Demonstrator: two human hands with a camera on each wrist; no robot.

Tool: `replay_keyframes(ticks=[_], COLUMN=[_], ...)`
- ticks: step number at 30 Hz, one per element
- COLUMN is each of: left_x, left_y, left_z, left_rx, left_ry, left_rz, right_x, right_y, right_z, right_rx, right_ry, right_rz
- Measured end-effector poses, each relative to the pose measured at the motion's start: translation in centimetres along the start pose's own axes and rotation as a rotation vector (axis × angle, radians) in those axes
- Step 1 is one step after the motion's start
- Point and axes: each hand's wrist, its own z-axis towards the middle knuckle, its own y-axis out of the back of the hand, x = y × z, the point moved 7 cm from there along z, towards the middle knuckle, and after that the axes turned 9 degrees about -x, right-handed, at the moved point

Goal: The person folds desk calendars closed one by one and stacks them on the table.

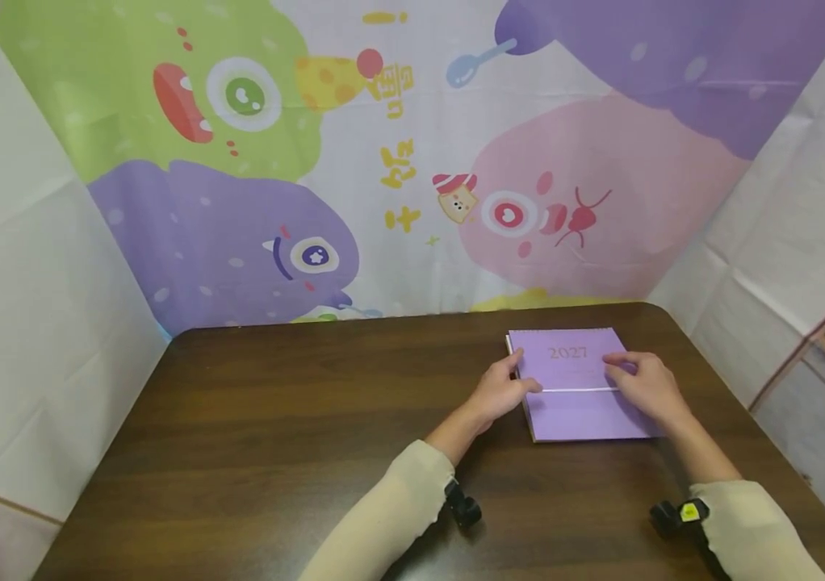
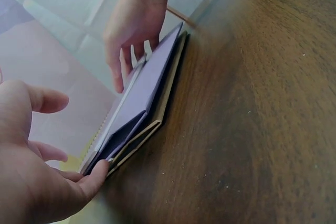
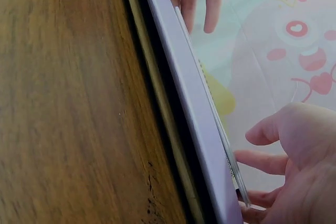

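A purple desk calendar with "2027" on its cover lies on the table at the right, its coil binding at the far edge. A white page edge runs across its middle. In the left wrist view, a tan folded board shows under the purple panel, with a gap between the layers. My left hand is at the calendar's left side, fingertips at the edge and thumb raised over it. My right hand is over its right side; in the right wrist view its lower fingers are at the page edges, thumb apart.
The dark wood table extends left and toward me. Behind it hangs a cloth with cartoon monsters, and white cloth walls stand at both sides. A black camera is strapped at each wrist.
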Motion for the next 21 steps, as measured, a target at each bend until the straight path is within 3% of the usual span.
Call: replay_keyframes(ticks=[5,11,18,21], left_x=[0.2,0.2,0.0,-0.4], left_y=[0.0,-0.2,0.3,0.9], left_z=[-0.1,-0.1,-0.2,-0.2], left_rx=[-0.001,0.005,0.0,-0.01], left_ry=[-0.002,-0.002,-0.013,-0.044], left_rz=[0.011,0.014,0.018,0.028], right_x=[-2.9,-4.9,-6.2,-5.0], right_y=[-1.3,-2.6,-3.3,-2.8], right_z=[1.8,2.5,3.1,2.7], right_rx=[-0.086,-0.088,-0.075,-0.086], right_ry=[0.09,0.06,0.074,0.077], right_rz=[0.015,-0.011,-0.022,-0.024])
